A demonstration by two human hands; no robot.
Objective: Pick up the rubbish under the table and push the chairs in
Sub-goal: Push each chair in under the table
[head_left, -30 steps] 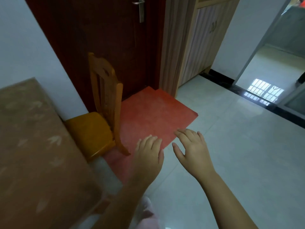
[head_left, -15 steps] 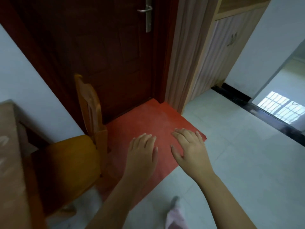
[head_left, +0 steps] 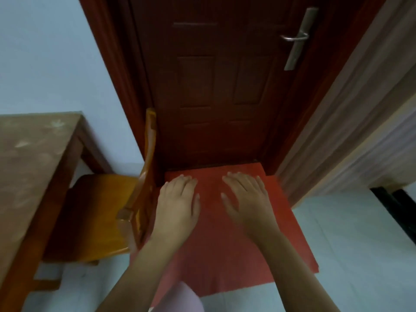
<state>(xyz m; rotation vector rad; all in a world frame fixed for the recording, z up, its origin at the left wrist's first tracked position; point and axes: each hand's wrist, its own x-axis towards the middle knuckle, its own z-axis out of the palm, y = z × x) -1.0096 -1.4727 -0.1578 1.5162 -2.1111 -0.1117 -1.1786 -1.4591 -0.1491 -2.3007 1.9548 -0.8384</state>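
Both hands hang open and empty over the red mat (head_left: pixel 236 255) — left hand (head_left: pixel 177 206) just beside the chair (head_left: pixel 105 212) back, right hand (head_left: pixel 247 199) apart. The chair's seat sits partly under the desk (head_left: pixel 29 165).

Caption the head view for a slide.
Both open hands, left hand and right hand, hover beside a wooden chair at the table.

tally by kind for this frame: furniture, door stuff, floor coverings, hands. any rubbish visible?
Chairs: 1, wooden chair
Tables: 1, table
Doors: 1, dark red door, with 1 door handle
Mats: 1, red mat
Hands: 2, left hand and right hand, both empty with fingers spread
Rubbish: 0 visible
Total: 7
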